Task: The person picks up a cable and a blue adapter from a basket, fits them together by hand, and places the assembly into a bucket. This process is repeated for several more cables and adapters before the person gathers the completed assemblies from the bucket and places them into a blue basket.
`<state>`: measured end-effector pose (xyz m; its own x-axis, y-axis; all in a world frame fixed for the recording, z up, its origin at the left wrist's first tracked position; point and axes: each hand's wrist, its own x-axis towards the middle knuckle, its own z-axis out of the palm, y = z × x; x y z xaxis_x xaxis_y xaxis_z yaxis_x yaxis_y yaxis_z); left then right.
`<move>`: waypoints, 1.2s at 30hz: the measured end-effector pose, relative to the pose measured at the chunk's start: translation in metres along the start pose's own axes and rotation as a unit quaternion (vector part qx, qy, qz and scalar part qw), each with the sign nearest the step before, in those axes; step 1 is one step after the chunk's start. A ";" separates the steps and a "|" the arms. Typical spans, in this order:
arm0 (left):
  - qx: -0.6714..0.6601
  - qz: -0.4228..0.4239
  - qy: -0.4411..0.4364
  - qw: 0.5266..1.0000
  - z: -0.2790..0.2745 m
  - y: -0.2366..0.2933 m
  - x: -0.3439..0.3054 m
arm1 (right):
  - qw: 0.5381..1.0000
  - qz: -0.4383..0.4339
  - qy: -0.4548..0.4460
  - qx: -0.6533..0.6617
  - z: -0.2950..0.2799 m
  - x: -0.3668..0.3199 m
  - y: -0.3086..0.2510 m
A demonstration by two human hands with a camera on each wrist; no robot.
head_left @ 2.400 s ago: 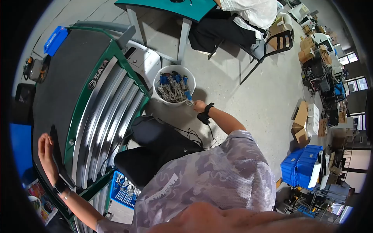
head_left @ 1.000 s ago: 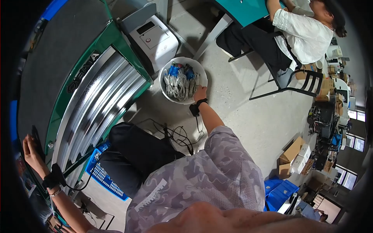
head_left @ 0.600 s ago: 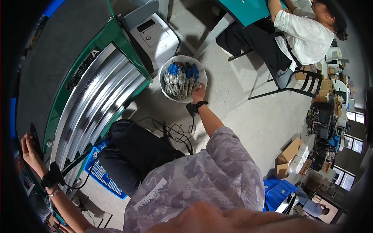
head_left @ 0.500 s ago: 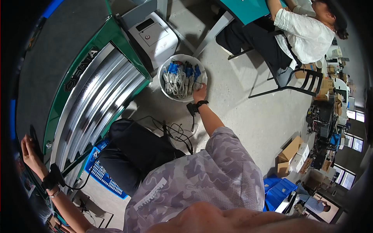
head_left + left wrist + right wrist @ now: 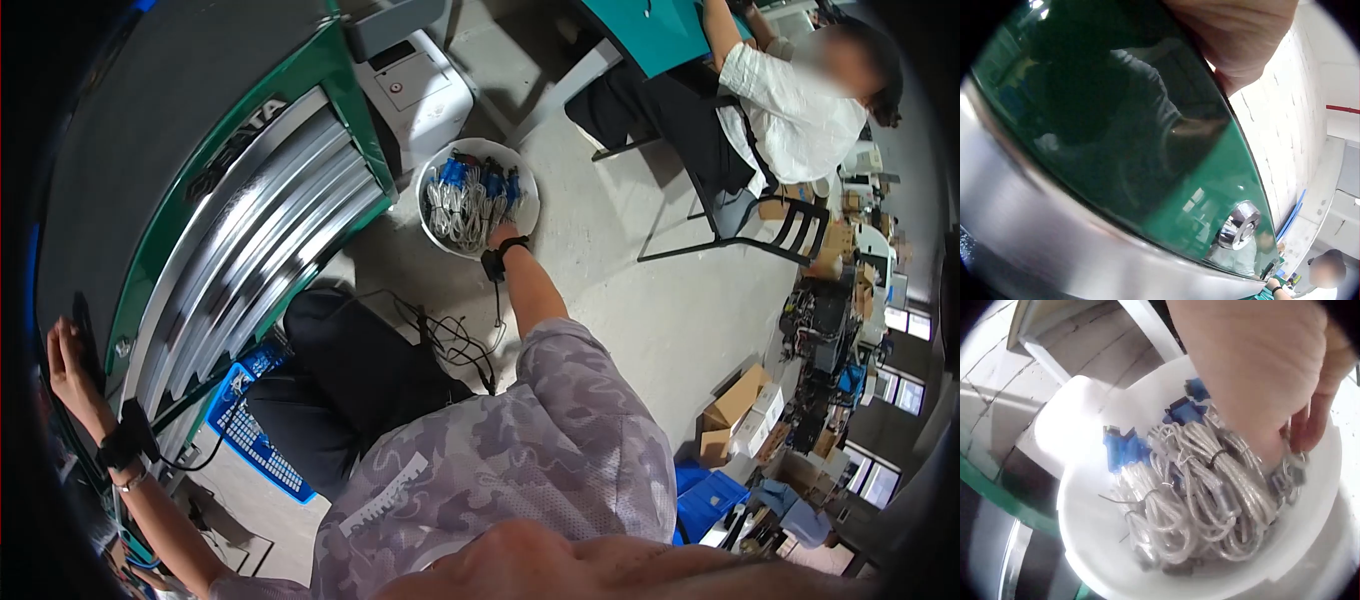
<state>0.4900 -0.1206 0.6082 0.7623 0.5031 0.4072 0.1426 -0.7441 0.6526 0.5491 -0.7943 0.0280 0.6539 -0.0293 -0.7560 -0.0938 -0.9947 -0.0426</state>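
A round white bucket (image 5: 533, 203) on the floor contains several coiled grey cables (image 5: 1160, 515) with blue plugs (image 5: 1125, 450), packed side by side. My right hand (image 5: 502, 236) reaches over its near rim. In the right wrist view, curled fingers pinch a cable bundle (image 5: 1285, 478) against the right inner wall, and the hand hides part of it. My left hand (image 5: 72, 378) rests with loose fingers on the dark top of the green tool cabinet (image 5: 345, 75), at its edge. The left wrist view shows that hand (image 5: 1241, 37) above the glossy green side.
A blue basket (image 5: 262, 450) stands beside my leg, below the metal drawers (image 5: 270, 220). Black cords (image 5: 455, 345) lie on the floor near my knees. A white box-shaped machine (image 5: 415, 95) is behind the bucket. Someone sits on a chair (image 5: 760, 235) at the teal table (image 5: 640, 30).
My right hand has gone from outside the bucket's right rim to inside it, bringing the cable bundle in among the others. My left hand has settled onto the cabinet edge; the head view has shifted.
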 end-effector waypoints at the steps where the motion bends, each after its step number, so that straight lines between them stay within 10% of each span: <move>1: -0.012 -0.012 -0.001 1.000 -0.001 -0.007 0.002 | 1.000 0.005 0.004 0.014 -0.008 -0.013 -0.003; 9: -0.052 0.012 -0.017 0.998 0.003 -0.025 0.013 | 0.923 0.178 0.247 0.235 -0.048 -0.088 -0.002; 12: -0.064 -0.060 0.017 0.996 0.008 0.038 -0.008 | 0.861 0.050 0.445 0.240 -0.107 -0.092 -0.016; 14: -0.089 -0.016 -0.005 0.996 0.004 0.057 -0.018 | 0.704 -0.178 0.654 0.212 -0.193 -0.156 -0.071; 20: -0.427 0.032 -0.091 0.899 -0.026 0.028 -0.029 | 0.502 -0.478 0.703 0.157 -0.347 -0.442 -0.287; 24: -0.418 -0.006 0.047 0.907 -0.118 -0.028 -0.069 | 0.512 -0.597 0.617 0.023 -0.338 -0.518 -0.381; 28: -0.346 -0.001 0.263 0.901 -0.197 -0.187 -0.127 | 0.512 -0.661 0.541 -0.088 -0.317 -0.537 -0.459; 33: -0.257 -0.358 0.377 0.815 -0.183 -0.432 -0.319 | 0.509 -0.693 0.481 -0.173 -0.301 -0.546 -0.533; 36: 0.060 -0.411 0.129 0.900 -0.075 -0.565 -0.493 | 0.517 -0.691 0.447 -0.236 -0.296 -0.550 -0.565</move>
<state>-0.0137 0.0845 0.0861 0.1981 0.9795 -0.0370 0.6713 -0.1081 0.7332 0.4647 -0.2451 0.6607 -0.0424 0.9176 0.3954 0.9820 -0.0347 0.1858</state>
